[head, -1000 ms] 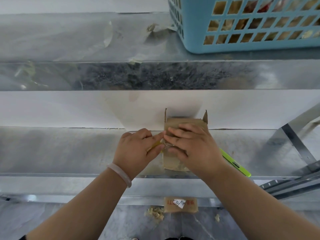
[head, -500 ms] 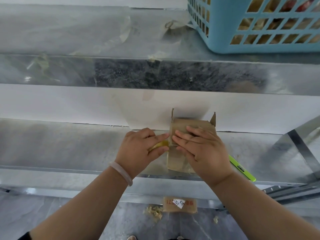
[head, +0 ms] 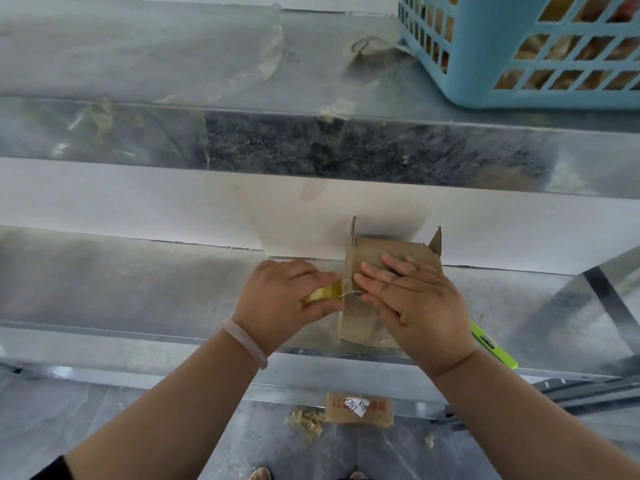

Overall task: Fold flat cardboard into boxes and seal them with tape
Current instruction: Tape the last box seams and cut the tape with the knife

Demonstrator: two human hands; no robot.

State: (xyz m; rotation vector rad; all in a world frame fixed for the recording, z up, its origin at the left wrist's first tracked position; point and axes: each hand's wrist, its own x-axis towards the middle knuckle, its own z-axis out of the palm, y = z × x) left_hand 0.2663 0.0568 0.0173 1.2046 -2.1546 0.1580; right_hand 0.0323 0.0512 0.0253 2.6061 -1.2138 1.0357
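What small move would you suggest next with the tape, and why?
Probably pull the tape roll down the left side of the box: the left hand grips it at that edge, while the right hand presses flat on the top.

box (head: 394, 258): plain brown | tape (head: 320, 295): translucent yellow | basket (head: 485, 64): light blue, grid cutouts | cutter (head: 493, 344): lime green | bracelet (head: 244, 342): pale pink | shelf (head: 138, 282): grey metal

The lower metal shelf (head: 138, 289) carries a cardboard box (head: 391, 254) and, at its front edge, a green cutter (head: 491, 344). The upper shelf (head: 173, 57) carries a blue basket (head: 485, 64) and tape scraps (head: 273, 53).
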